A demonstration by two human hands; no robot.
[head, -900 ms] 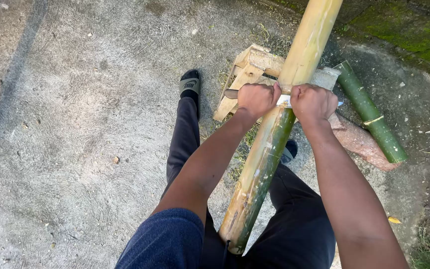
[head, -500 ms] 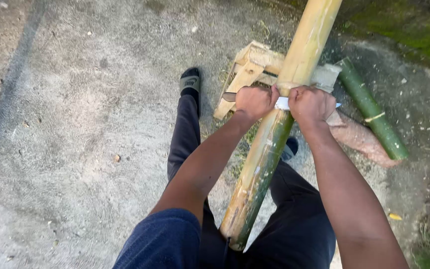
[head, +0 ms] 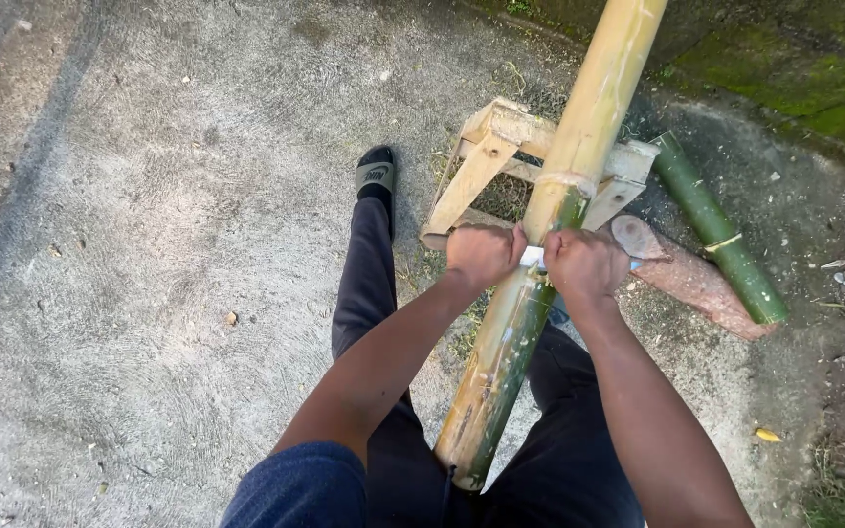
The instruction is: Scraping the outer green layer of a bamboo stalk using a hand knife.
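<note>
A long bamboo pole (head: 579,147), yellow where it is scraped and green nearer to me, slants from my lap up over a small wooden stand (head: 486,161). Across the pole lies a flat metal blade (head: 532,257). My left hand (head: 483,254) is closed on the blade's left end and my right hand (head: 585,264) is closed on its right end, both fists tight against the pole. My legs in dark trousers straddle the pole, and my left foot in a black slipper (head: 376,176) rests on the concrete.
A short green bamboo piece (head: 718,230) and a reddish log (head: 691,279) lie right of the stand. Grey concrete ground (head: 149,244) spreads to the left. A mossy strip (head: 814,88) runs along the top right, with dirt and litter at the right edge.
Both hands with the blade have slid a little down the pole toward me. Pole and stand stay in place.
</note>
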